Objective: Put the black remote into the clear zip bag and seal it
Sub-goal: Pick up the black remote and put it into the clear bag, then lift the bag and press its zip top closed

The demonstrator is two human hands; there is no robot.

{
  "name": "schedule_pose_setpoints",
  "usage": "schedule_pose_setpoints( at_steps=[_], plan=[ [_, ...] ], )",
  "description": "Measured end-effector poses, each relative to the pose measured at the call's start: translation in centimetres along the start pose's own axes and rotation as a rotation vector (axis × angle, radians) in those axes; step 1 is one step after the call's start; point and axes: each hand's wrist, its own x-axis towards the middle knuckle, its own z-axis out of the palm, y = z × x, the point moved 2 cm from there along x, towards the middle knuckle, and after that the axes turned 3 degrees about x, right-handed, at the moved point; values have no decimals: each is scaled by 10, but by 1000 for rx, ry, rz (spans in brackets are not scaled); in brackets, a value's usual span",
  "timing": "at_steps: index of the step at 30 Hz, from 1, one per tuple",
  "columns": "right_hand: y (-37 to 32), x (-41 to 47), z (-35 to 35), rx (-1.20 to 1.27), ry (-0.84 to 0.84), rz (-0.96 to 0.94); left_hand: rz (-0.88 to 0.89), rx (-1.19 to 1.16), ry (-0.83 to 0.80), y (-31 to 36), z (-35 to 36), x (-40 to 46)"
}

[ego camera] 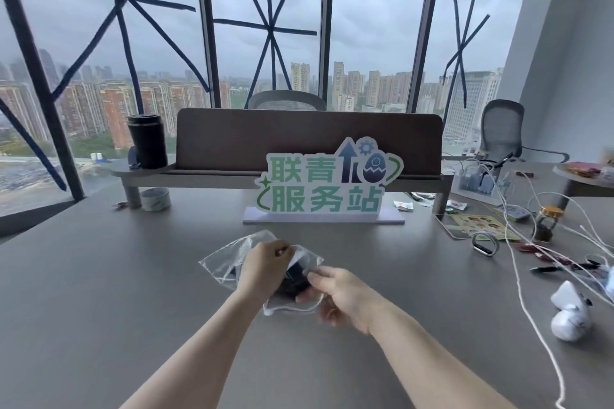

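A clear zip bag (pixel 226 259) lies crumpled on the grey desk (pixel 99 292) in front of me. The black remote (pixel 294 279) shows as a dark shape between my hands, partly inside the bag's plastic; most of it is hidden. My left hand (pixel 264 267) pinches the bag's upper edge from above. My right hand (pixel 335 294) grips the bag's near right side over the remote.
A green and white sign (pixel 329 184) stands just behind the bag. White cables (pixel 518 262), a jar (pixel 548 222), a ring-shaped band (pixel 485 244) and a white crumpled object (pixel 571 312) clutter the right side. A black tumbler (pixel 148 141) stands on the shelf at the back left.
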Motion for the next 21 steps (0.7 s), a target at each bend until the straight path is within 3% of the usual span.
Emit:
schedule_pose_setpoints(
  at_steps=[4,6,9,12,16,19,21],
  plan=[
    [1,10,-14,-317,383,-68,-8,48,-18,-10,-4,-7],
    [0,11,-19,-416,424,-90,-18,76,-54,-16,-2,-11],
    [3,21,-14,-527,355,-82,-1,100,-130,-18,3,-18],
    [8,36,-10,-652,426,-122,2,206,-292,-24,6,-25],
    [8,34,-19,-580,562,-171,83,391,-380,-44,-5,-34],
    [-4,22,-24,-422,580,-174,38,544,-210,-45,-18,-39],
    [-19,14,-25,-267,563,-212,-26,517,-94,-32,-32,-34]
  ],
)
